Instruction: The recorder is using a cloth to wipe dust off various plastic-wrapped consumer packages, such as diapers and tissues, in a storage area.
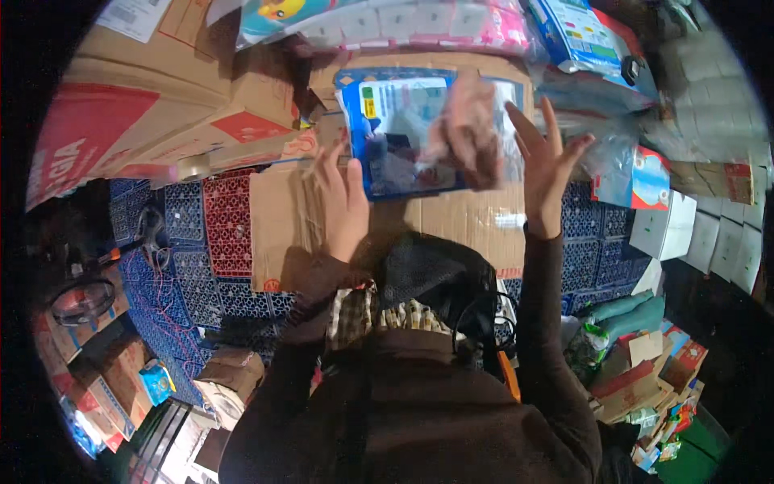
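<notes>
A blue and white flat package [395, 165] with a small yellow label lies in front of me on flattened cardboard [451, 218]. My left hand [345, 198] is at its left edge, fingers stretched and thumb raised, touching or almost touching the side. To the right of the package, my right hand [548, 173] is held up with fingers spread, holding nothing. Another person's hand [472, 133], smeared by motion, reaches over the package from the far side and covers part of its right half. Whether that hand touches the package I cannot tell.
Large cardboard boxes [161, 97] stand at the left. Plastic-wrapped packs [387, 28] line the far side; another blue pack [572, 36] lies far right. Blue crates [181, 214] and a red one [234, 222] form the floor. A small fan [83, 302] is at left, torn cartons [645, 371] at right.
</notes>
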`<state>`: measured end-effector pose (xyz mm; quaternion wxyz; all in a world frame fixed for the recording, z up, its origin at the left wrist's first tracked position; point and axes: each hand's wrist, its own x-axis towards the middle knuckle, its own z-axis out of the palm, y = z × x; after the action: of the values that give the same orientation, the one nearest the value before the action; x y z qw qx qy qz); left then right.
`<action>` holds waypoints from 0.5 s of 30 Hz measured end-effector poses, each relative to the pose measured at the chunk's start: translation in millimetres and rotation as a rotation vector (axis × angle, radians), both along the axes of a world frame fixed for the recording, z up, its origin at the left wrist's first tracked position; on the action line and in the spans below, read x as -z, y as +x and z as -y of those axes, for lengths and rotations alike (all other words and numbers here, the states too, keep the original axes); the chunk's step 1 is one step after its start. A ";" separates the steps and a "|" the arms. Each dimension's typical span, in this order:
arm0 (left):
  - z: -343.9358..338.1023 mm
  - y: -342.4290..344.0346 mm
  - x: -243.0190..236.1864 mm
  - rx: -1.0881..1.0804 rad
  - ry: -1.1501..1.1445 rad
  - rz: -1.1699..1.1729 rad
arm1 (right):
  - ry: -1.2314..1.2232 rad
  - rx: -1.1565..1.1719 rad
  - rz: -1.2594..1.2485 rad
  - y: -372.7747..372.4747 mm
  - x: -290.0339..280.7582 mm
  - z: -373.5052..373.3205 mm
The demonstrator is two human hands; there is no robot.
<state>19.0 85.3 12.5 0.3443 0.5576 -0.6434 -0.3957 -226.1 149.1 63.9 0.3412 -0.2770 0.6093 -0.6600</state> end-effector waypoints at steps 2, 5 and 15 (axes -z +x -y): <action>-1.9 -15.0 -14.9 -0.085 0.093 0.050 | -0.021 0.102 -0.153 -13.6 10.3 1.1; -1.7 -35.0 -33.7 0.137 -0.222 -0.011 | 0.019 0.250 -0.245 -31.1 43.8 -22.4; 55.1 -161.5 -0.5 0.532 -0.565 0.656 | 0.244 0.012 -0.117 34.6 108.1 -64.9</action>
<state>-142.5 30.2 13.0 0.1487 0.3543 -0.9194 -0.0843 -191.5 214.0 -44.1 0.3325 -0.2679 0.7057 -0.5655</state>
